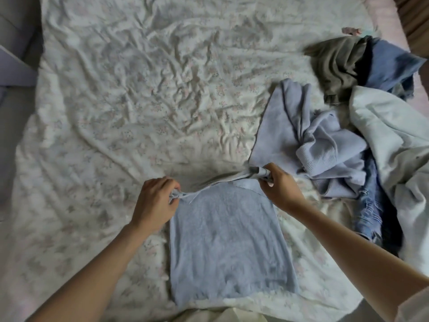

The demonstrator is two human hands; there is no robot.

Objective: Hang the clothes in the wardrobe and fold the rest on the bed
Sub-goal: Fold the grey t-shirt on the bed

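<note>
The left hand (155,204) and right hand (279,188) each pinch a top corner of the pale blue top (228,242) — pulling evenly should keep it flat on the bed (139,101); slack invites creases.

Views: I have one only, the head camera, so nothing is shared with a second view.
Position: I sit above the near edge of the bed (144,94).
Facing: I look forward and steeply down across the sheet toward its far side.
Nearness: close; both forearms enter from the bottom corners, left hand (154,203) and right hand (282,189) near centre.
Lens: wide-angle; the bed's edges bow at the frame's sides.
Sharpness: soft, slightly blurred throughout.
</note>
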